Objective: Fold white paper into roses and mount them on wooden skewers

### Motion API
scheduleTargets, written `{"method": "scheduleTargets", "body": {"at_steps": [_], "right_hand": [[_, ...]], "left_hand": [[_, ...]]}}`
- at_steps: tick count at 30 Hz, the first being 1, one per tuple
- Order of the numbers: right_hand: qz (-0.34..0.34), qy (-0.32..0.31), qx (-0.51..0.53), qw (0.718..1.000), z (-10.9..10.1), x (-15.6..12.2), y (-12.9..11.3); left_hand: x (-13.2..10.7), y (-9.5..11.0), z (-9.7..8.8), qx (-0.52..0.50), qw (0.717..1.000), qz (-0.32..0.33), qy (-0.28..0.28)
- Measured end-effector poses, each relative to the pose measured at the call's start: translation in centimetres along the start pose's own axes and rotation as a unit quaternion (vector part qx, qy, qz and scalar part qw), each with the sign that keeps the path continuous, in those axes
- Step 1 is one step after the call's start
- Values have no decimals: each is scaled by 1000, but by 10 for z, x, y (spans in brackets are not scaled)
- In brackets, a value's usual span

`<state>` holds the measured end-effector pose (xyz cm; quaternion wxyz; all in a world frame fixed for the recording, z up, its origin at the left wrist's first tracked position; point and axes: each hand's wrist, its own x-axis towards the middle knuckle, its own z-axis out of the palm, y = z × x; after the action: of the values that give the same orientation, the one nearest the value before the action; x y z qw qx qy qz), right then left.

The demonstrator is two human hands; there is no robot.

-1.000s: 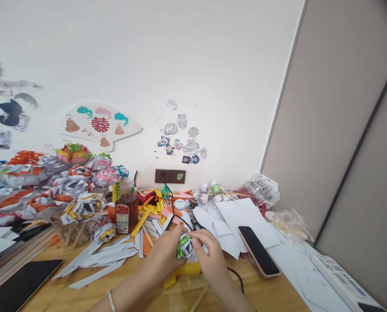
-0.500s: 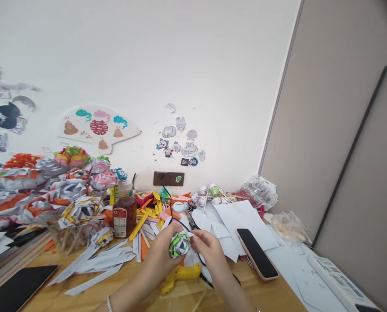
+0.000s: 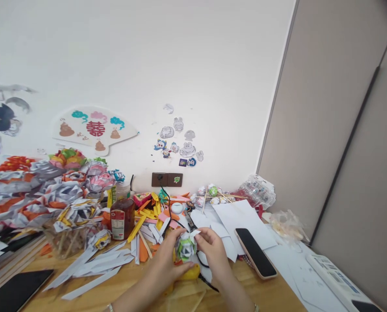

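Observation:
Low in the middle of the view, my left hand (image 3: 165, 260) cups a small folded paper flower (image 3: 185, 247), white with green and black print. My right hand (image 3: 214, 249) pinches the flower's top edge from the right, fingers closed on a white petal. Both hands hover just above a yellow glue gun (image 3: 190, 273) lying on the wooden desk (image 3: 115, 290), its black cord running off to the right. Loose white, yellow and orange paper strips (image 3: 115, 260) lie to the left of my hands.
A phone (image 3: 255, 252) lies on white sheets at the right. A brown bottle (image 3: 121, 214) stands left of centre beside a heap of paper flowers (image 3: 50, 195). A dark tablet (image 3: 14, 288) is at bottom left, skewered paper balls (image 3: 213, 193) by the wall.
The flower has been turned in my hands, and my right fingers have moved up onto its top edge. The view has drifted slightly, with the hands staying over the glue gun.

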<state>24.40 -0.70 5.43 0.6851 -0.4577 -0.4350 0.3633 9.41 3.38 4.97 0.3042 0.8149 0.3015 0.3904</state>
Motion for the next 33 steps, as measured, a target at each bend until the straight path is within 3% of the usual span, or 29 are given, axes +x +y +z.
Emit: {"method": "scheduleTargets", "body": {"at_steps": [6, 11, 18, 24, 33], "right_hand": [[-58, -43, -67, 995, -5, 1, -3], [-88, -78, -140, 983, -7, -1, 2], [-113, -71, -198, 971, -9, -1, 4], [-84, -106, -170, 976, -9, -2, 4], [-35, -172, -96, 980, -7, -5, 5]], "left_hand": [[0, 3, -4, -35, 998, 33, -47], [4, 7, -5, -37, 998, 26, -51], [7, 12, -9, -3, 999, 26, -44], [15, 9, -21, -21, 995, 9, -97], [23, -8, -26, -130, 970, -58, -197]]}}
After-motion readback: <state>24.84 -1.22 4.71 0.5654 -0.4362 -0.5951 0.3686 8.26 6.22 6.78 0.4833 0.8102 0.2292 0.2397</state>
